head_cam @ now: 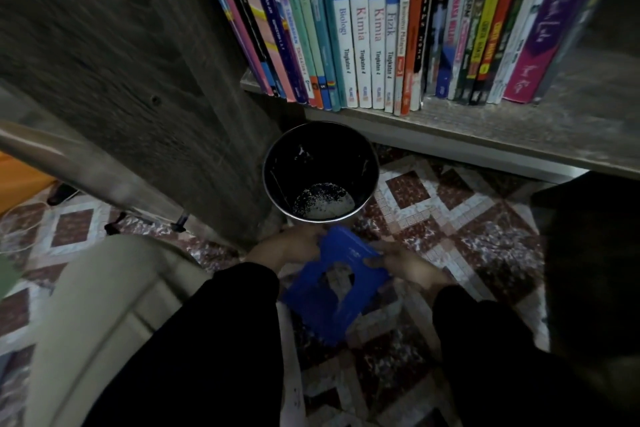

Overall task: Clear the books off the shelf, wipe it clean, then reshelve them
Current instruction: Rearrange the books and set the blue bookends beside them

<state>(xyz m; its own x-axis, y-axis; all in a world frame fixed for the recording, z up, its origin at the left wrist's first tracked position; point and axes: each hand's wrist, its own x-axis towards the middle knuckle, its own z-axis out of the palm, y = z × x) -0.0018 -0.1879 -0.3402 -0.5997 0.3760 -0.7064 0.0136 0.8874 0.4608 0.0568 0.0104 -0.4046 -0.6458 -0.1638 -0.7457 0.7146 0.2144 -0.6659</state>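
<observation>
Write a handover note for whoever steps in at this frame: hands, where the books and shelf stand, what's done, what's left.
Left hand: grips the left edge of what looks like a blue bookend, held low over the tiled floor.
Right hand: grips its right edge.
Bin: just ahead of the hands, below the shelf, with speckled debris at its bottom.
Books: stand in a row on the shelf, whose front edge looks dusty.
Done: nothing that can be confirmed; no cloth in view.
Left: probably clearing, wiping and reshelving.
</observation>
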